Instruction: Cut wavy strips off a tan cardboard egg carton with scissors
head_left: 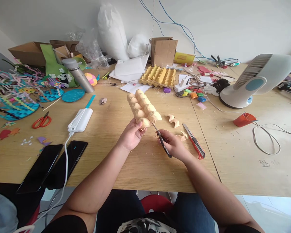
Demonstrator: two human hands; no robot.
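The table is bearing an unreadable scribble near a cup holding thin items. Above its middle, the left hand is pinching an egg tray; the right hand is gripping scissors at the tray's near edge.

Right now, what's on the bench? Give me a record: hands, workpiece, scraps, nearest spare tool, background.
left hand: gripping the near end of the egg-carton piece
right hand: holding black scissors, tips at the piece's near edge
workpiece: pale, two rows of bumps, held above the table
scraps: pale, wavy, on the table near the right hand
nearest spare tool: red utility knife, right of the scraps
background: yellow egg tray; white fan to its right
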